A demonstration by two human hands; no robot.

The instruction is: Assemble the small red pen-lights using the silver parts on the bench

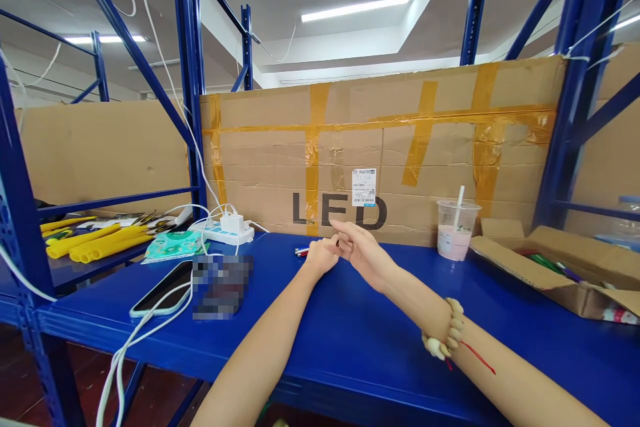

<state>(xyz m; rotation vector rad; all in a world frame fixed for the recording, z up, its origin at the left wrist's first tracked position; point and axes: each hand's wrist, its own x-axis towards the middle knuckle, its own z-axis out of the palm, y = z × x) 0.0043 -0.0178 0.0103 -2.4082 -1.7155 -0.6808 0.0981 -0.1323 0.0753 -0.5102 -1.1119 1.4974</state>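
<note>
My left hand (323,257) is closed above the blue shelf (400,333), its fingers meeting those of my right hand. My right hand (367,255) has its index finger stretched out, while the other fingers bend in against the left hand. A small dark spot shows between the fingertips; what it belongs to is hidden. Just left of the left hand, shiny red and blue pen-like ends (301,252) stick out. Whether they lie on the shelf or sit in the hand, I cannot tell. A beaded bracelet (451,330) is around my right wrist.
On the left lie a phone (163,290), a blurred dark object (223,287), a green packet (175,244) and a white power strip (225,230) with cables. To the right stand a plastic cup (456,230) and an open carton (560,267). A taped cardboard panel (260,167) closes the back.
</note>
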